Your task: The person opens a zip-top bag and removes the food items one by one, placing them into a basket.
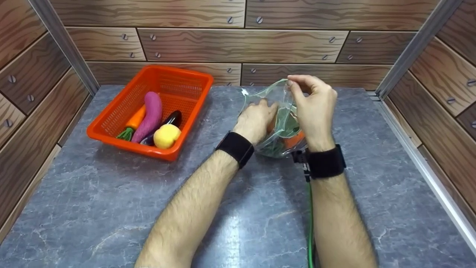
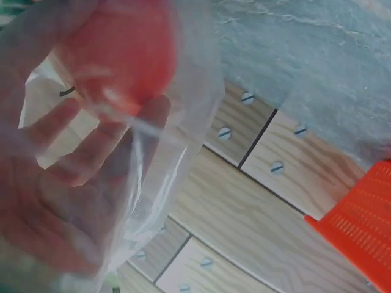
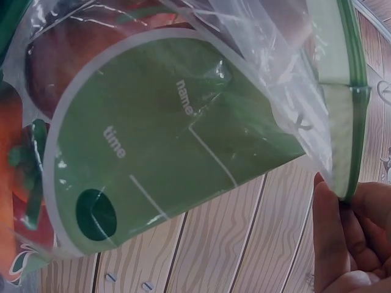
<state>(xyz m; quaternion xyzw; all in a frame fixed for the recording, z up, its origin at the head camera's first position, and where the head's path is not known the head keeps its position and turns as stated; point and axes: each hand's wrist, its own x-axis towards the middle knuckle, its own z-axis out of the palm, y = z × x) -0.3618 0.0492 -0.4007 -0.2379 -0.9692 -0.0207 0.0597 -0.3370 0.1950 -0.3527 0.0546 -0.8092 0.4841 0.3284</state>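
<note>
right of centre in the head view, a clear plastic bag (image 1: 286, 126) sits on the grey table (image 1: 267, 216) with its mouth gaping, and the step in hand looks like placing a red round thing (image 2: 128, 58) inside it. the left hand (image 1: 256, 119) reaches down into that mouth; at the upper left of the left wrist view its fingers curve about the red round thing, tips touching it, though how firmly they hold i cannot tell. the right hand (image 1: 316, 106) has thumb and forefinger clamped on the rim at the bag's upper right, lifting that corner. the next move probably calls for the left fingers to part and slip out without snagging the thin film, the right pinch holding the mouth wide. the bag itself is creased and shiny, with a green zip strip (image 3: 354, 116) and a green label panel (image 3: 143, 140) printed "name" and "time"; something orange (image 3: 7, 189) and a dark red piece (image 3: 67, 67) show through the plastic at the left of the right wrist view. at the upper left of the head view, the orange-red basket (image 1: 130, 146) holds a carrot (image 1: 137, 119), a long purple vegetable (image 1: 151, 111), a dark eggplant (image 1: 173, 118) and a yellow fruit (image 1: 167, 136), so there may be more to bag.
</note>
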